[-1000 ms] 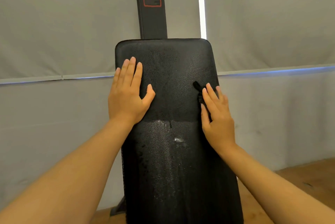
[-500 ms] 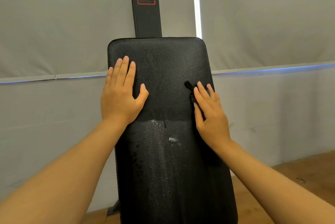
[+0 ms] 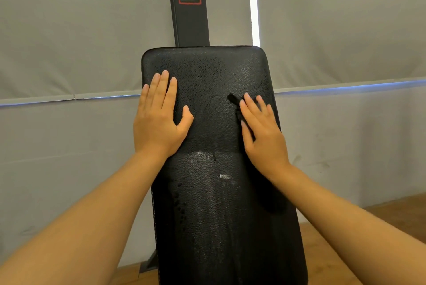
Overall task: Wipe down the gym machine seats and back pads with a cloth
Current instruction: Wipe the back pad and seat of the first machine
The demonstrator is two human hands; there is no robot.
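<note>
A tall black back pad [image 3: 214, 204] with a pebbled surface fills the centre of the view, with pale wet smears near its middle. My left hand [image 3: 159, 121] lies flat and spread on the pad's upper left. My right hand [image 3: 262, 132] presses a black cloth [image 3: 233, 99] against the pad's upper right edge. Only a small dark corner of the cloth sticks out past my fingertips; the rest is hidden under my palm.
A dark upright post [image 3: 190, 5] with a red-outlined label rises behind the pad. Grey padded wall panels [image 3: 69, 54] stand close behind. A wooden floor [image 3: 327, 250] shows at the lower right, and a dark frame foot [image 3: 149, 264] sits at the pad's base.
Both hands keep their places on the pad. The view has shifted slightly, so the pad sits a little to the left of where it was a second ago.
</note>
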